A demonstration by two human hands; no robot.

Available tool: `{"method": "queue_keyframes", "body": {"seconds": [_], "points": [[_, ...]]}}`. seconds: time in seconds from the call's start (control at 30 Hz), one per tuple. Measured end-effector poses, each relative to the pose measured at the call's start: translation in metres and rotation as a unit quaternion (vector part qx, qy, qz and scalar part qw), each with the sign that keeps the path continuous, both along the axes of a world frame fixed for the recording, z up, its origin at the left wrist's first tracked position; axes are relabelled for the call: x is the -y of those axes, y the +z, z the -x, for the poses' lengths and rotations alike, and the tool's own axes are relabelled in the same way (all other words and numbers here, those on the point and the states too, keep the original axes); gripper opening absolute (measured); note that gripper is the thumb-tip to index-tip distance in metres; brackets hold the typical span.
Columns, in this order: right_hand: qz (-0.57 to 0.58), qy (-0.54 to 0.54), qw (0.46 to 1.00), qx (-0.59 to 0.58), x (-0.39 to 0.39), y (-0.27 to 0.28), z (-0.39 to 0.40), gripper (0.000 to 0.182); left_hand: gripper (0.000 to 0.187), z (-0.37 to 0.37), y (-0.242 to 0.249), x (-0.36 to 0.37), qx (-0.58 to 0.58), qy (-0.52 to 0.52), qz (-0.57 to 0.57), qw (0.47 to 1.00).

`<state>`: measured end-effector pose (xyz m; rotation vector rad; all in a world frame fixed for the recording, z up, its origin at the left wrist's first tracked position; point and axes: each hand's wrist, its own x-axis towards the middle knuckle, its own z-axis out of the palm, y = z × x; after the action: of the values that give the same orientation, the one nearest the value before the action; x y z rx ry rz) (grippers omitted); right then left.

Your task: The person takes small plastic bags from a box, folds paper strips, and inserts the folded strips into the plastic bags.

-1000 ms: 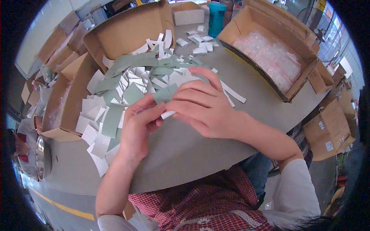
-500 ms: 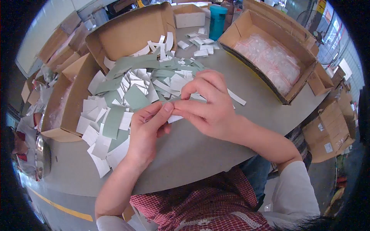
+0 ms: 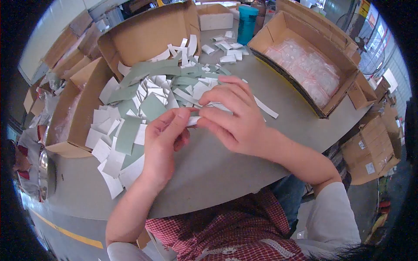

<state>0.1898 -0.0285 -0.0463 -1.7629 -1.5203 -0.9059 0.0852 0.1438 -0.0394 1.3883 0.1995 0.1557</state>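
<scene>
Between my fingertips is a small white paper piece [image 3: 193, 121], mostly covered by the fingers. My left hand [image 3: 164, 134] pinches its left end between thumb and fingers. From the other side, my right hand [image 3: 237, 118] grips the right end, thumb and index finger pressed together. Just beyond both hands spreads a loose pile of white slips [image 3: 156, 90] and grey-green strips [image 3: 153, 108] on the grey table [image 3: 209, 169]. More white pieces [image 3: 114, 163] lie to the left of my left wrist.
An open carton [image 3: 300, 65] with clear plastic bags stands at the right. Another open box [image 3: 148, 37] backs the pile, and a third carton [image 3: 78, 117] sits at the left edge. A teal cup [image 3: 247, 24] and a small white box [image 3: 215, 19] are at the back.
My fingertips have drawn slightly apart, and more of the white piece shows between them. My left hand has shifted a little to the left.
</scene>
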Motion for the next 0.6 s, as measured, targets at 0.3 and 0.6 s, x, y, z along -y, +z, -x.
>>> {"method": "queue_keyframes", "body": {"seconds": [0.3,0.6], "points": [[0.060,0.098,0.803,-0.585,0.000,0.001,0.008,0.016,0.025,-0.002,-0.009,0.003,0.063,-0.001,-0.168,0.984],[-0.008,0.108,0.841,-0.531,0.010,0.005,-0.007,0.011,0.022,-0.011,-0.016,-0.004,-0.011,-0.054,-0.300,0.952]]}}
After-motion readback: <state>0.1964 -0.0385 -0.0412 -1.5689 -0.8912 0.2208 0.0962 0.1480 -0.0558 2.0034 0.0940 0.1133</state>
